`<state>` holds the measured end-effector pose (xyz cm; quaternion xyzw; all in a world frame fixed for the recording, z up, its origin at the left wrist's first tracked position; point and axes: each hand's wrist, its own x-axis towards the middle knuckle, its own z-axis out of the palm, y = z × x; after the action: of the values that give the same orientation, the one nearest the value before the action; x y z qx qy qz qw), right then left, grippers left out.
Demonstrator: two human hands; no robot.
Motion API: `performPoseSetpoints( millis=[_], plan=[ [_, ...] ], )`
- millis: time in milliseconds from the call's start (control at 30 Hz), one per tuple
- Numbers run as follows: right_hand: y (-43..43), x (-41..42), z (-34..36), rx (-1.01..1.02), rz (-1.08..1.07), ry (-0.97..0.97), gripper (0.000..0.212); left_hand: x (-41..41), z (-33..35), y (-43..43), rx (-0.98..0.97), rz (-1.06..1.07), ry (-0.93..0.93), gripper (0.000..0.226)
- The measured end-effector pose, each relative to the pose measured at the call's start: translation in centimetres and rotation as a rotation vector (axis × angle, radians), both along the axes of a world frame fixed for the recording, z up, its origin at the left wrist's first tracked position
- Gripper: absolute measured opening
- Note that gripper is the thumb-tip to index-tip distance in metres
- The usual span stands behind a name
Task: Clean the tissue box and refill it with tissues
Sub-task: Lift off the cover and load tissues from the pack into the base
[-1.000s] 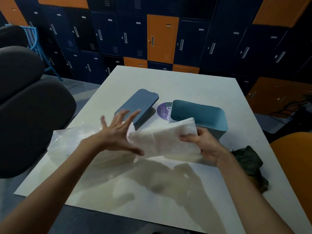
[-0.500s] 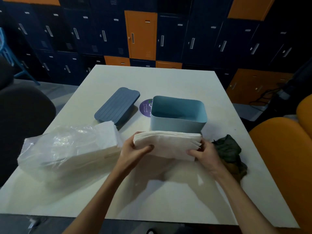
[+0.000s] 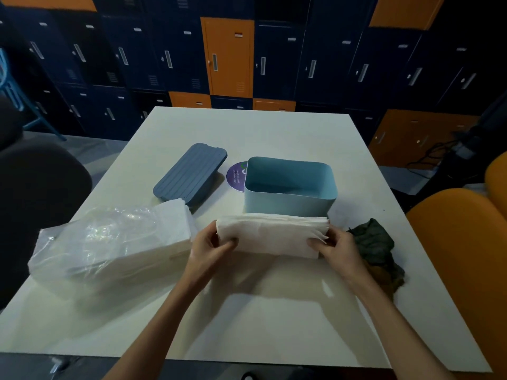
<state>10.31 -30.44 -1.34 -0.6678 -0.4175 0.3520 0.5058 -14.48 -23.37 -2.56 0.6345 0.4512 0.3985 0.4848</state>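
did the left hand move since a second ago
Yes: the left hand went right, from in front of the lid to the left end of the tissue stack.

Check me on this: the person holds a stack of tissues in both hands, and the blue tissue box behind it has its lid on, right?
No: the head view shows the tissue box open, its lid lying on the table to its left. Left hand and right hand do hold the stack of tissues.
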Motion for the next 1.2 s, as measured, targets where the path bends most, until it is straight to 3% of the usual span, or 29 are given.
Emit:
performPoseSetpoints(
  millis=[200,333,567,800,933,1067,1200],
  plan=[
    [0.3,1.7,5.6,0.086,0.017,0.092,0.02,1.0,6.0,2.5,-0.072,-0.006,-0.076,0.019],
    [4.2,4.5,9.0,0.024,-0.036,-0.056,0.012,3.7,10.1,7.6,-0.093,0.006,0.028,0.026],
    [10.5,4.8,10.1,-0.275,-0.123,-0.652,0.019,9.8,10.7,11.7,0.027,-0.035,0.662,0.031],
    [11.7,3.6,8.5,-0.552,-0.078,-0.957,0.012,10.3,9.0,11.3,0.307,-0.093,1.164,0.021],
    [12.5,3.0,7.3,-0.621,-0.041,-1.03,0.014,10.4,8.3,11.6,0.47,-0.105,1.328,0.014],
    [13.2,2.7,6.2,-0.693,-0.002,-1.047,0.013,10.2,7.5,12.1,0.531,-0.138,1.419,0.026],
    [13.2,3.3,5.9,-0.737,0.066,-1.045,0.015,9.9,7.2,12.5,0.519,-0.158,1.339,0.034]
  ],
)
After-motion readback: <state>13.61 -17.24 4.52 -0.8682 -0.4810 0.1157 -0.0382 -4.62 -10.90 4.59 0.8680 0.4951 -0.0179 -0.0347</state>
